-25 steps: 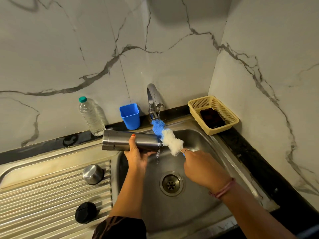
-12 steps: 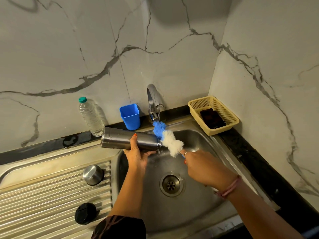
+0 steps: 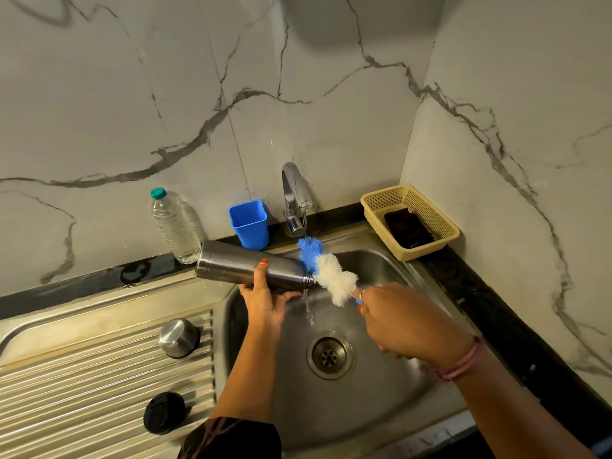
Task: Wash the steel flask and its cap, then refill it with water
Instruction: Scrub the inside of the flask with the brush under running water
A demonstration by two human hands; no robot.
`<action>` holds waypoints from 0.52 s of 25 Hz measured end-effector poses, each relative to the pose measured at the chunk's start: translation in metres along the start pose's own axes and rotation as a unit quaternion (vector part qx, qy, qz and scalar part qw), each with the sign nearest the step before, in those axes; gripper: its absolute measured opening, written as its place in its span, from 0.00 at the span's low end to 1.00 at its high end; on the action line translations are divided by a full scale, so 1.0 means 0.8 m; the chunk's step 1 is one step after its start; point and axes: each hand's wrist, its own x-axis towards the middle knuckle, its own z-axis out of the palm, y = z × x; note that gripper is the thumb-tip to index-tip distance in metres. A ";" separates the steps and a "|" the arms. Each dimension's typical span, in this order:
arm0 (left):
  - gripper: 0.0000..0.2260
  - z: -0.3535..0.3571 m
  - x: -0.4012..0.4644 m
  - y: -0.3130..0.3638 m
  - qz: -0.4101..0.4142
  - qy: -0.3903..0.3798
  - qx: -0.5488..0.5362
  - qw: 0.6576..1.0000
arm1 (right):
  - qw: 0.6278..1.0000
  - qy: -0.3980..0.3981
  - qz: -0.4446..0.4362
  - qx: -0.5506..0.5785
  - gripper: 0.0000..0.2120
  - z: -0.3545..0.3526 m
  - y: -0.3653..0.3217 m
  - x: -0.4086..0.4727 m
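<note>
My left hand [image 3: 265, 301] grips the steel flask [image 3: 231, 263] from below, holding it nearly level over the sink's left edge with its mouth pointing right. My right hand [image 3: 407, 321] holds the handle of a bottle brush [image 3: 332, 276] with blue and white bristles. The bristles sit just outside the flask's mouth, under the tap [image 3: 294, 197], which runs a thin stream of water. The steel cap [image 3: 178, 337] and a black inner lid [image 3: 164, 412] lie on the ribbed drainboard at left.
The sink basin [image 3: 381, 402] with its drain [image 3: 329, 357] lies below the hands. Behind stand a plastic water bottle [image 3: 174, 225] and a blue cup [image 3: 250, 223]. A yellow basket [image 3: 381, 202] holding a dark scrubber sits in the back right corner.
The flask's base end has tilted up slightly and my right hand has shifted a little. The brush stays at the flask's mouth under the running water.
</note>
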 end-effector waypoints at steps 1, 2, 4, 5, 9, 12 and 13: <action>0.31 0.000 0.002 0.000 -0.001 0.005 0.000 1.000 | 1.000 -0.005 0.001 0.003 0.10 -0.004 0.002 -0.005; 0.31 0.000 0.003 0.000 -0.006 0.010 -0.005 1.000 | 1.000 -0.001 0.002 0.002 0.10 -0.005 0.001 -0.006; 0.34 0.002 0.000 0.000 -0.014 0.019 -0.017 1.000 | 1.000 0.017 0.004 0.002 0.11 -0.003 -0.005 0.002; 0.35 0.003 -0.002 0.000 -0.012 0.023 -0.018 1.000 | 1.000 0.020 0.009 0.007 0.11 0.001 -0.008 0.010; 0.26 0.001 -0.006 -0.003 0.000 0.014 -0.004 1.000 | 0.999 -0.008 0.024 0.028 0.13 0.003 -0.002 0.016; 0.28 -0.001 -0.002 0.001 -0.012 0.001 -0.015 1.000 | 1.000 -0.001 0.008 0.017 0.14 -0.009 0.010 0.001; 0.29 -0.001 -0.001 0.001 -0.019 0.002 -0.022 1.000 | 1.000 0.009 0.006 0.006 0.14 -0.009 0.009 0.000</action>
